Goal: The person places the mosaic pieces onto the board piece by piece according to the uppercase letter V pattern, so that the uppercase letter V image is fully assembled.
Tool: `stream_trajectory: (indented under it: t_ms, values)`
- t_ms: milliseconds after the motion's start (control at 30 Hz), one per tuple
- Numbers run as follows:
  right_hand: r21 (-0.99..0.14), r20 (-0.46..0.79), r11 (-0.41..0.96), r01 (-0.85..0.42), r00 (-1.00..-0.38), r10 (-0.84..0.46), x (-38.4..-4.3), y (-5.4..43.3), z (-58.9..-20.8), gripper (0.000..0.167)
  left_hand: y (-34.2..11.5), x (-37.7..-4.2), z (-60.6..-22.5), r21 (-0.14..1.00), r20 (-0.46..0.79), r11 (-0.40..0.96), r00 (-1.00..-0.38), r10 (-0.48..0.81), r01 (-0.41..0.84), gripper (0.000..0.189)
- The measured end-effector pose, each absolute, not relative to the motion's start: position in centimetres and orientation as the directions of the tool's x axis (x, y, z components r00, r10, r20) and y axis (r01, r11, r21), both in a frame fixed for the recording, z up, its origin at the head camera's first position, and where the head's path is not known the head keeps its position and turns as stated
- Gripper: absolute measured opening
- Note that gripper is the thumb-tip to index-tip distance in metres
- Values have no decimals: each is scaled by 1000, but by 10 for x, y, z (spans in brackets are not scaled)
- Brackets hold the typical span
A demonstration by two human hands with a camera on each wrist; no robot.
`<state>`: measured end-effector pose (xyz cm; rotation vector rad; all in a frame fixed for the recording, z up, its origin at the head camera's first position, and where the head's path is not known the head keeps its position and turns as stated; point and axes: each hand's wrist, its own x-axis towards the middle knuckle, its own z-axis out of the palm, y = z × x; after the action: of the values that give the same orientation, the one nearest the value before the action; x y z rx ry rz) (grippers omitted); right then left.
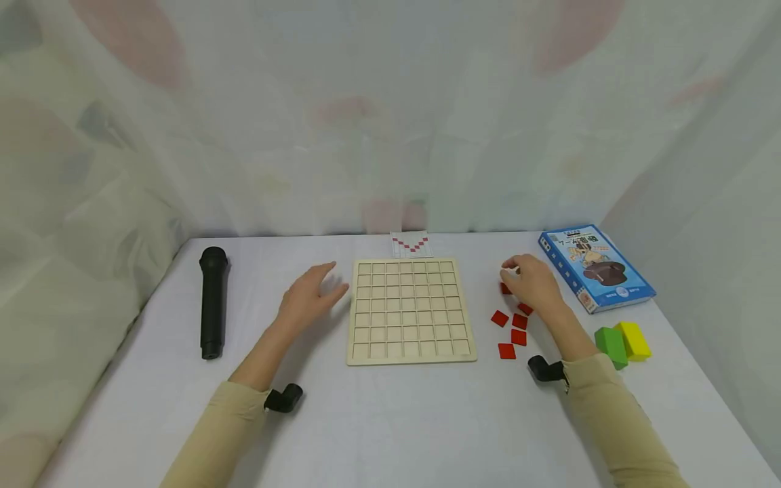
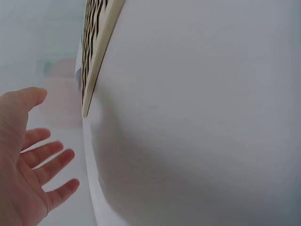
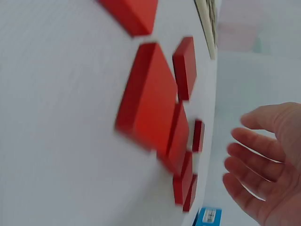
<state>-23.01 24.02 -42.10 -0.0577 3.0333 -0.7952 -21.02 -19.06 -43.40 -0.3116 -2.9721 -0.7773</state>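
A light wooden board (image 1: 411, 312) with a grid of square recesses lies flat between the two hands. My left hand (image 1: 305, 298) hovers just left of it, apart from it, fingers extended and thumb spread; the left wrist view shows the same empty hand (image 2: 28, 160). To the board's right, several flat red square tiles (image 1: 506, 351) lie scattered. Above the farther tiles is my right hand (image 1: 532, 281), its fingers loosely bent. In the right wrist view, nothing shows between the fingers of that hand (image 3: 268, 165), and the red tiles (image 3: 157, 103) lie below it.
A card (image 1: 411, 244) with a V-shaped pattern of red squares lies behind the board. At far left is a black microphone (image 1: 213, 305). On the right are a blue box (image 1: 598, 268), a green block (image 1: 611, 347) and a yellow block (image 1: 634, 340). Curtains hang around the table.
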Motion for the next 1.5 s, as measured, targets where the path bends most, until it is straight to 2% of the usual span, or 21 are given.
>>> stream_trajectory:
  t_ms: [100,233,400,600,1000,1233,1500]
  values:
    - [-509,-53,860,-22,-997,-57,-225,251,-421,29,-191,-196,-441,514,76,817,-962,261,262,68]
    - [-517,-104,855,-29,-990,-97,-221,261,-426,31,-191,-180,-448,516,26,791,-929,369,329,78]
    - [-511,-106,858,-49,-987,-119,-219,267,-431,34,-190,-169,-451,503,-11,755,-870,493,422,91]
    - [-511,-102,859,-39,-989,-106,-219,268,-433,33,-190,-165,-449,481,-7,720,-819,574,501,99]
    - [-504,-63,862,-58,-993,-104,-219,265,-434,35,-191,-163,-452,456,-18,724,-809,588,517,103]
    - [-577,-72,815,-44,-992,-104,-208,238,-431,37,-188,-162,-452,436,-19,734,-810,586,521,102]
    - [-645,11,736,-206,-965,-261,-191,192,-429,30,-186,-160,-453,413,-8,740,-811,585,531,101]
